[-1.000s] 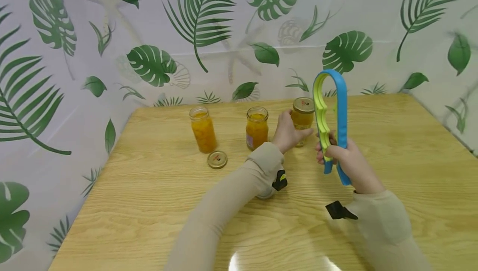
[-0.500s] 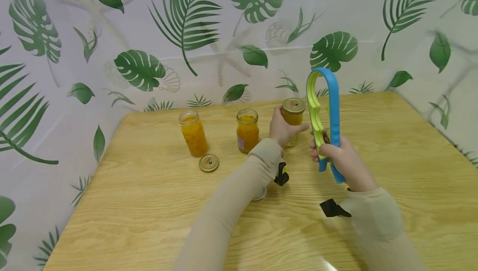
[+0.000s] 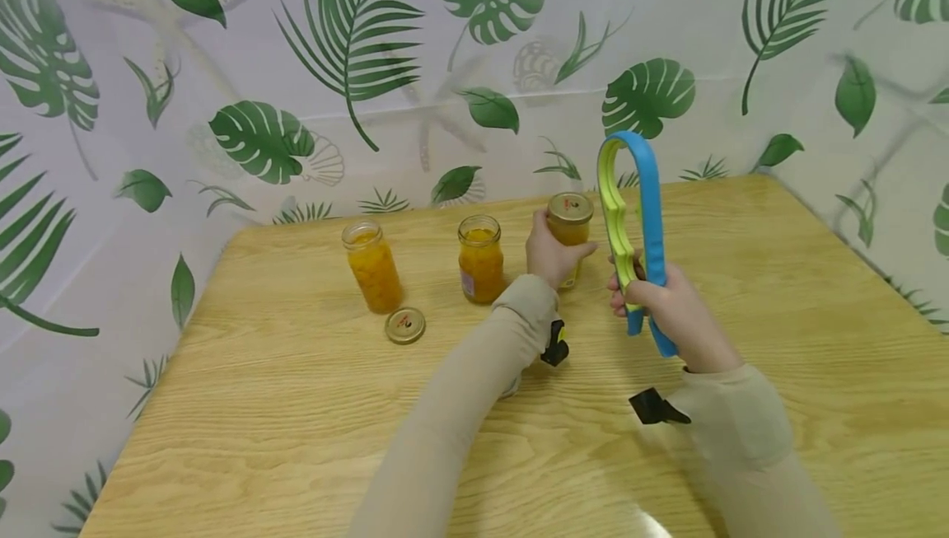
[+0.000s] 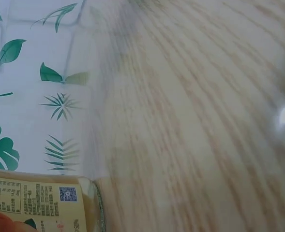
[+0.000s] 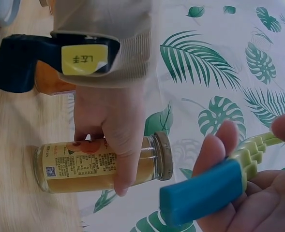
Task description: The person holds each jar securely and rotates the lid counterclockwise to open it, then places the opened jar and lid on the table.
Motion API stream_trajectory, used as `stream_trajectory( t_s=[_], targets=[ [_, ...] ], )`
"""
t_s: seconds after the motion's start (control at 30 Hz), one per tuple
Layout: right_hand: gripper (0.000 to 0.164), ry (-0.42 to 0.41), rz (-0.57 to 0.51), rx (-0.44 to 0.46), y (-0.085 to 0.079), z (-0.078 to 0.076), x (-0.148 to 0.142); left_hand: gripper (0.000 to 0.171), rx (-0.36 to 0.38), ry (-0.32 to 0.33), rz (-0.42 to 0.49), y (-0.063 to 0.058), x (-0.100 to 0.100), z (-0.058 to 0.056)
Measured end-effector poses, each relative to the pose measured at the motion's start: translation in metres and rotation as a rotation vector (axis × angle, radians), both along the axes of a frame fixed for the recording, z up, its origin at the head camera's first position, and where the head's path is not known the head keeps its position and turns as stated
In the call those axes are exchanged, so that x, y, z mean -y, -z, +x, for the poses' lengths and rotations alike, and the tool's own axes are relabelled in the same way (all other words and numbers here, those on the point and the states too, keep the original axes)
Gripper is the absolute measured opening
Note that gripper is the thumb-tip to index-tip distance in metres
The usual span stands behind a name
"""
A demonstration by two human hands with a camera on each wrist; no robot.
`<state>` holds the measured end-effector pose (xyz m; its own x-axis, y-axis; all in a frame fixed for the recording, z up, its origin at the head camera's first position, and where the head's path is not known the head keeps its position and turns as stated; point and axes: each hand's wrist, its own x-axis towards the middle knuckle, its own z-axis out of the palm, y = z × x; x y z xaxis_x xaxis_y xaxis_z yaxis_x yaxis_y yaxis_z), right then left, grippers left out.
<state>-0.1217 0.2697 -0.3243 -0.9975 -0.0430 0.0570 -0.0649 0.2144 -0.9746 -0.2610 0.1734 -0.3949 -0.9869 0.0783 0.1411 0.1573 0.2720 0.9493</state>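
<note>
My left hand [image 3: 549, 256] grips a glass jar [image 3: 567, 233] with a gold lid, thumb across its near side and fingers behind. The jar stands upright near the back of the table; its yellow printed label [image 5: 79, 159] shows in the right wrist view. In my right hand [image 3: 678, 311] is a blue and green loop-shaped jar opener [image 3: 651, 208], held by its handle ends, loop upward. It is just right of the jar, its notched green inner side facing left. The left wrist view catches only the jar's lower part [image 4: 36, 203] and a fingertip.
Two lidless jars of orange fruit stand to the left, one in the middle [image 3: 480, 266] and one farther left [image 3: 376, 274]. A loose gold lid [image 3: 405, 325] lies in front of the latter. A pale object [image 3: 511, 387] is mostly hidden under my left forearm. A leaf-printed wall [image 3: 371, 159] borders the table.
The head view has turned to the right, so everything appears farther left. My left hand stays around the lidded jar, and my right hand keeps holding the jar opener upright beside it.
</note>
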Motion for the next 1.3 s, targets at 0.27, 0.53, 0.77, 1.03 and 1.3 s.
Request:
stream_trajectory(
  t_s=[0.27, 0.53, 0.77, 1.03, 1.3],
  targets=[
    [0.039, 0.001, 0.041, -0.007, -0.001, 0.000, 0.000, 0.061, 0.032, -0.031, 0.078, 0.002, 0.000, 0.000],
    [0.029, 0.011, 0.102, -0.003, 0.002, 0.000, -0.001, 0.059, 0.041, 0.041, 0.110, 0.005, 0.006, 0.005],
    [0.028, 0.024, 0.177, 0.015, 0.004, -0.002, -0.002, 0.066, 0.042, 0.156, 0.090, 0.005, 0.017, 0.009],
    [0.027, 0.105, 0.352, -0.006, 0.006, -0.001, -0.006, 0.068, 0.115, 0.349, 0.074, -0.004, 0.039, 0.019],
    [0.050, 0.107, 0.553, -0.041, 0.005, -0.003, -0.006, 0.067, 0.040, 0.499, 0.141, -0.028, 0.064, 0.047]
  ],
)
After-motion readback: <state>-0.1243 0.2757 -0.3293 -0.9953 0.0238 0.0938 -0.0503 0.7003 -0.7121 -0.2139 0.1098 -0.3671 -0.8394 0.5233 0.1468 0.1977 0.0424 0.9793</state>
